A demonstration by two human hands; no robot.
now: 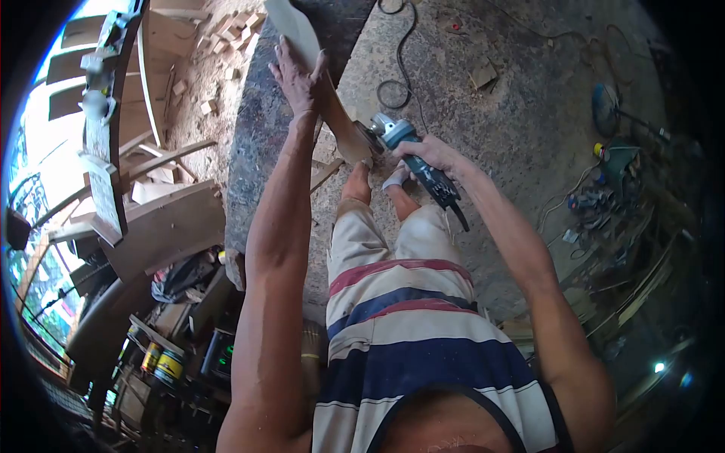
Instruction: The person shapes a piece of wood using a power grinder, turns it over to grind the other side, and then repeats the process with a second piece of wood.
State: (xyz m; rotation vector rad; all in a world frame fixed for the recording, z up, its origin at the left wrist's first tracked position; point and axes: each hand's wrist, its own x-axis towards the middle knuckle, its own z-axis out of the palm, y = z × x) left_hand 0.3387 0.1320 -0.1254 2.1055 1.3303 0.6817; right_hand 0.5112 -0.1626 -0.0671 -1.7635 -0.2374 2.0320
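Note:
My left hand (297, 84) spans a long, curved wooden piece (343, 128), its fingers along one edge and its thumb at the other. The wood slants from the top of the view down to my feet, and its lower end is beside my toes. My right hand (429, 153) is wrapped round the body of a teal and black angle grinder (400, 134). The grinder's disc (368, 136) is right at the wood's edge near that lower end. Part of the wood is hidden under my left hand.
A dark cord (402, 57) loops over the dusty floor (468, 90) above the grinder. Wood offcuts (234, 30) lie at upper left, with curved wooden frames (106, 136) farther left. Cans (168, 366) stand at lower left. A pile of scraps (612, 208) lies at right.

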